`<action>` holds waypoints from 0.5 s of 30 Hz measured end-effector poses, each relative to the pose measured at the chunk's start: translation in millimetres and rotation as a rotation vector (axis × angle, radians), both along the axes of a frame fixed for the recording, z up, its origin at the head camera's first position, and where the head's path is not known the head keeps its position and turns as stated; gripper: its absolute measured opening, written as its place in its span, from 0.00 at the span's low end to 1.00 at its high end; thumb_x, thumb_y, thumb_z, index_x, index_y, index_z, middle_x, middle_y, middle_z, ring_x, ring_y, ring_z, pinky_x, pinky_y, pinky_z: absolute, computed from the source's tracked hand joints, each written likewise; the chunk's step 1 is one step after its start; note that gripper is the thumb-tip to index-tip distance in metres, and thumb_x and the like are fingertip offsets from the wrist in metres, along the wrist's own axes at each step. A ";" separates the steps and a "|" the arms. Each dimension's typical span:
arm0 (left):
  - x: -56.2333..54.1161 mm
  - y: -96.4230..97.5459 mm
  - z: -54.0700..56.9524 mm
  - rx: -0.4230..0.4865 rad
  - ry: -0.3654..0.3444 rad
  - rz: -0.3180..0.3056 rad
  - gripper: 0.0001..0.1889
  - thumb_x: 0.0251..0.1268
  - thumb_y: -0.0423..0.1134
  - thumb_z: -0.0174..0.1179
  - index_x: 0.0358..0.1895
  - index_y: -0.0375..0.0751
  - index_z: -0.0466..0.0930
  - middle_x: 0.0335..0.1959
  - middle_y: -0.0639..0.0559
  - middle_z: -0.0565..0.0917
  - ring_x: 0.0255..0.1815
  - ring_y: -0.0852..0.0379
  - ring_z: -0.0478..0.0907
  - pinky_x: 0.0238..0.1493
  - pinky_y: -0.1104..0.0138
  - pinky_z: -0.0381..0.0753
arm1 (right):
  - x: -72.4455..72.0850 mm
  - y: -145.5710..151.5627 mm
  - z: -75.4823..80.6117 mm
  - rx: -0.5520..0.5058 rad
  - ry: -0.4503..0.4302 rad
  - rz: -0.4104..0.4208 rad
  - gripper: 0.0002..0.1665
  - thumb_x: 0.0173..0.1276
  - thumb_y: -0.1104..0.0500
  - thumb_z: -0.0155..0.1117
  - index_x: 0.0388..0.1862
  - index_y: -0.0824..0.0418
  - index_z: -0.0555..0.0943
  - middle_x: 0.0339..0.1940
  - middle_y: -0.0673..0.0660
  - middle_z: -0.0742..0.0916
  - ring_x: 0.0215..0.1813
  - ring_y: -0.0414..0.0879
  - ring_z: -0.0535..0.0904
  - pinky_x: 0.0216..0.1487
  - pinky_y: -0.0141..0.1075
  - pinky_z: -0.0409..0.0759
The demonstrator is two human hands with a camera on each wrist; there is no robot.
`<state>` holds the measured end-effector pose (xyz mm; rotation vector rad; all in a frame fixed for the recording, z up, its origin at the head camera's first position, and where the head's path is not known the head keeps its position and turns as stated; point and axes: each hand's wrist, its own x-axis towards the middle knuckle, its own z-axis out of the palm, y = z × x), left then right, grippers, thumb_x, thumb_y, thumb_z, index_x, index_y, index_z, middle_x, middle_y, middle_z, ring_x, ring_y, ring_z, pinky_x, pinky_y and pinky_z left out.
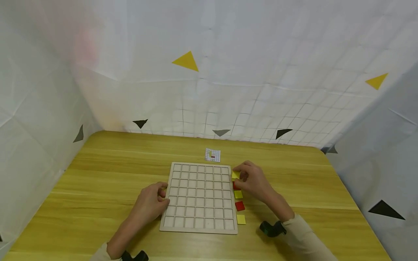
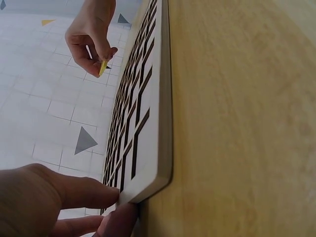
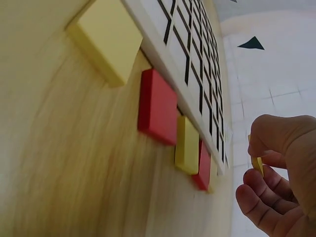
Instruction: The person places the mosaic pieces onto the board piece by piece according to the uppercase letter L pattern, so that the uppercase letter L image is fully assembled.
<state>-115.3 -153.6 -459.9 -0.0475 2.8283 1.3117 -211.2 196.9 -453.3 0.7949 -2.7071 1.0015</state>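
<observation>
A pale wooden grid board (image 1: pixel 200 230) lies on the table. At its left edge my left hand (image 1: pixel 151 200) grips the rim, and in the left wrist view the fingertips meet at the board's edge. My right hand (image 1: pixel 256 182) is above the far right side of the board. It pinches a small yellow tile (image 2: pixel 102 68) between thumb and fingers; this tile also shows in the right wrist view. Along the board's right edge lie several square tiles, among them a near yellow tile (image 1: pixel 241 219), a red tile (image 1: pixel 240 206) and another yellow tile (image 1: pixel 238 194).
Behind the board lies a small printed card (image 1: pixel 212 155) with a grid and coloured squares. White sheeting (image 1: pixel 228 108) with yellow, black and grey triangles encloses the wooden table (image 1: pixel 114 163) at the back and sides. Each wrist bears a black device (image 1: pixel 272 229).
</observation>
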 end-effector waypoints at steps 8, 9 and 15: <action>0.2 0.8 0.4 0.000 -0.003 -0.001 0.24 0.53 0.27 0.69 0.57 0.28 0.79 0.31 0.51 0.78 0.31 0.58 0.78 0.31 0.65 0.79 | -0.7 -12.5 2.2 -0.024 0.010 0.049 0.18 0.53 0.68 0.74 0.46 0.64 0.86 0.39 0.52 0.81 0.33 0.45 0.78 0.33 0.33 0.79; 0.4 0.8 0.5 0.001 -0.003 -0.001 0.24 0.53 0.27 0.69 0.57 0.28 0.79 0.31 0.51 0.78 0.31 0.58 0.78 0.31 0.65 0.79 | -0.1 -14.0 3.3 -0.027 0.010 0.054 0.18 0.54 0.68 0.74 0.46 0.64 0.86 0.39 0.53 0.81 0.33 0.46 0.78 0.33 0.33 0.79; 0.5 1.0 -0.1 0.002 -0.006 0.003 0.24 0.53 0.27 0.69 0.57 0.28 0.79 0.32 0.50 0.78 0.31 0.58 0.78 0.31 0.66 0.79 | 2.1 -22.7 6.7 -0.034 -0.005 0.066 0.18 0.54 0.68 0.73 0.47 0.66 0.86 0.39 0.54 0.81 0.33 0.48 0.78 0.33 0.34 0.79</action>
